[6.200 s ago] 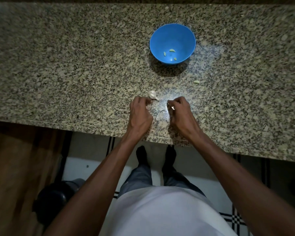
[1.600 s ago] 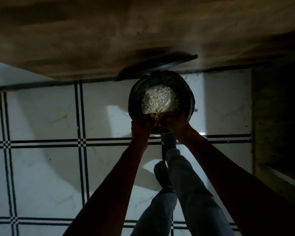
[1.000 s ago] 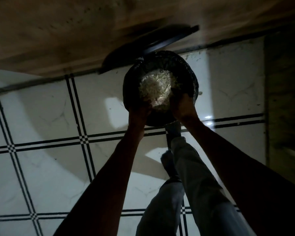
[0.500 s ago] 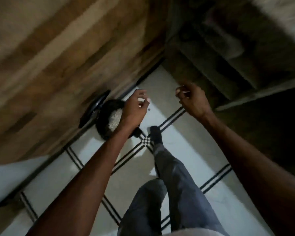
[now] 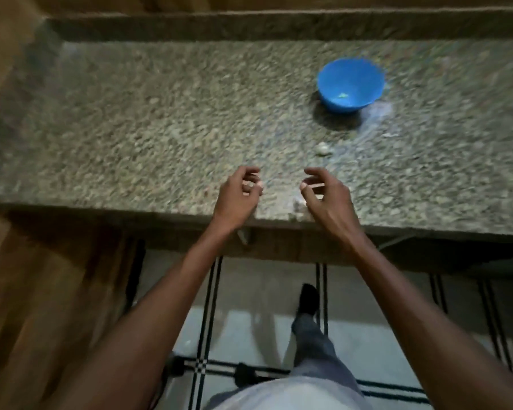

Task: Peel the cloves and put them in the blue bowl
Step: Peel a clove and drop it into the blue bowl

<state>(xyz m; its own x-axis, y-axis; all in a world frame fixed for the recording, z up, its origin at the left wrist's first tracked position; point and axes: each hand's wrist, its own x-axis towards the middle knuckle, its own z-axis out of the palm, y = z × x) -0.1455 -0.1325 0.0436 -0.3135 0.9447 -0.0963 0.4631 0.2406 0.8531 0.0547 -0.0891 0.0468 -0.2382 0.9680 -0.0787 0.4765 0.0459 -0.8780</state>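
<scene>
The blue bowl [image 5: 351,84] stands on the granite counter [image 5: 160,119] at the upper right, with small pale clove pieces inside. A pale garlic piece [image 5: 322,149] lies on the counter below the bowl. My left hand [image 5: 237,196] and my right hand [image 5: 323,196] hover over the counter's front edge, fingers loosely curled, holding nothing. The right hand sits below and left of the garlic piece. The picture is blurred by motion.
A raised granite ledge [image 5: 279,25] runs along the back of the counter. Wooden panelling [image 5: 27,291] fills the left side. Below the counter edge lie white floor tiles [image 5: 249,291] with black lines, and my leg and foot [image 5: 308,300].
My view swung up from the dark bin of peels on the floor back to the counter. Both hands rose from the bin to the counter's front edge, empty.
</scene>
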